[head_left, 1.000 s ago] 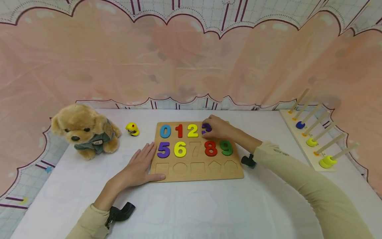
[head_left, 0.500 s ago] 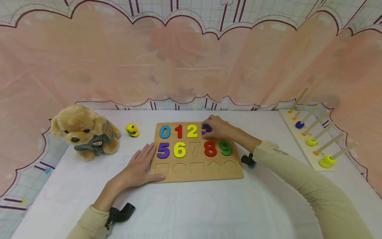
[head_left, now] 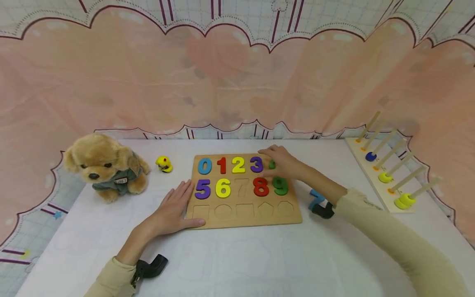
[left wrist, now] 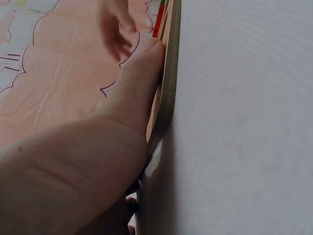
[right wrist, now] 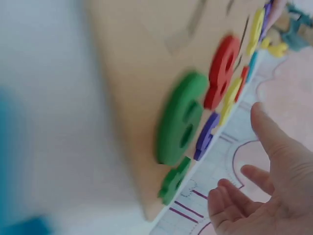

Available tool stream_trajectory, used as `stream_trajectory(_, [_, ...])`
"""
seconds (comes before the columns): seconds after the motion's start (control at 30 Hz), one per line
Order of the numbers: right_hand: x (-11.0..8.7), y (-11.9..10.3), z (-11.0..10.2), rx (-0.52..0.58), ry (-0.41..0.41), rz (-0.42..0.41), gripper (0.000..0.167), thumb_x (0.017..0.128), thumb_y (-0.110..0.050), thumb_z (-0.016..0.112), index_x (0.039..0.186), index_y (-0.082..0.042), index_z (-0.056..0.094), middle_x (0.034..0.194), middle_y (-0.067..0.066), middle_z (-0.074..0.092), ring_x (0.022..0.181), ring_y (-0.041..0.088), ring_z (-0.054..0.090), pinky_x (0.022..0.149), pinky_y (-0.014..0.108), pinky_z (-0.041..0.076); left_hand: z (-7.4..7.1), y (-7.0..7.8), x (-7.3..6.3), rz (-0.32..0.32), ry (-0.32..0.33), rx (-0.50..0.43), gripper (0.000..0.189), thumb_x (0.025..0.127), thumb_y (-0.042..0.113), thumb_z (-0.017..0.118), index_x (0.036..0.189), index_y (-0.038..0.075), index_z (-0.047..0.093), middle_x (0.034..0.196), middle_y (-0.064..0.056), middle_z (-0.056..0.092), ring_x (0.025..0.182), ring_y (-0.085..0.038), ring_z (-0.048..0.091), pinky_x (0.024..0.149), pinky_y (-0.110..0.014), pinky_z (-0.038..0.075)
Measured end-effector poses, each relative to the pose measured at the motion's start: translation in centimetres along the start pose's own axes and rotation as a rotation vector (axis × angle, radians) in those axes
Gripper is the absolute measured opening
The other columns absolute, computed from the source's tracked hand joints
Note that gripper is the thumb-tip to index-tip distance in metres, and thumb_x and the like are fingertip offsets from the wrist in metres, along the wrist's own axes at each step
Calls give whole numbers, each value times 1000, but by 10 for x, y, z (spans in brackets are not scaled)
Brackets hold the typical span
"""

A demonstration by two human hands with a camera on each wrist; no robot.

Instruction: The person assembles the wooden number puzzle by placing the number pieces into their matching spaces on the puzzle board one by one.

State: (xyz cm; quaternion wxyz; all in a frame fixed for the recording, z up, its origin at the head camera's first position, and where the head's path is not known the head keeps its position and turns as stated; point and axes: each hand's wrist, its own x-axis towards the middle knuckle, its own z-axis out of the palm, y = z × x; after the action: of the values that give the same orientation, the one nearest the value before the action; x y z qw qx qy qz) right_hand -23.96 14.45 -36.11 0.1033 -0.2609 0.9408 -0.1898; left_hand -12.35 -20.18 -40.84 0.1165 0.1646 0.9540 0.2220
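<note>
A wooden number puzzle board [head_left: 230, 210] lies on the white table, with coloured numerals in its two upper rows. My left hand [head_left: 168, 212] rests on the board's left edge, fingers straight and thumb along the lower left corner. Above the upper right of the board hovers my right hand [head_left: 283, 163], its fingers spread and holding nothing. The purple 3 [head_left: 256, 164] sits in the top row beside it. A green 4 [right wrist: 174, 181] lies partly behind that hand in the head view. The slot for 7 [head_left: 242, 187] is bare, and a blue 7 [head_left: 316, 199] lies right of the board.
A plush dog [head_left: 105, 167] sits at the left, with a small yellow toy [head_left: 164, 163] beside it. At the right stands a pegboard [head_left: 384, 181] with rings on upright sticks. A patterned curtain [head_left: 222, 90] hangs behind the table.
My right hand has let go of the purple 3 and moved right, its fingers spreading. The 3 and the blue 7 now show fully or mostly. My left hand has stayed in place.
</note>
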Motion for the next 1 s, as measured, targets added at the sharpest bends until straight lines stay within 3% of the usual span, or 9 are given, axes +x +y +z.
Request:
stream_trajectory(0.23, [-93, 28, 6, 48, 37, 47, 81, 77, -36, 81, 143, -4, 45, 140, 26, 46, 128, 43, 42, 103, 61, 42, -2, 1, -1, 1, 1, 16, 116, 77, 69, 66, 154, 0, 14, 163, -21, 10, 151, -41, 5, 120, -61, 4])
stream_trajectory(0.43, [-143, 46, 9, 23, 64, 93, 83, 73, -38, 84, 140, -6, 48, 136, 25, 48, 124, 44, 45, 99, 62, 44, 0, 1, 0, 9, 5, 16, 116, 77, 68, 66, 154, -1, 14, 163, -21, 10, 151, -41, 6, 120, -62, 3])
stream_trajectory(0.63, [-160, 53, 12, 29, 76, 76, 83, 73, -41, 83, 139, -6, 48, 134, 24, 50, 123, 42, 46, 99, 61, 45, 2, 2, 1, 15, 4, 2, 115, 77, 67, 67, 154, -1, 14, 162, -22, 10, 150, -42, 6, 120, -62, 3])
stream_trajectory(1.0, [-156, 59, 19, 32, 51, 100, 83, 74, -41, 82, 139, -4, 47, 132, 25, 50, 120, 42, 48, 98, 61, 44, 2, 1, 0, 21, 12, 6, 115, 78, 66, 66, 154, -2, 14, 162, -22, 10, 150, -42, 6, 120, -62, 3])
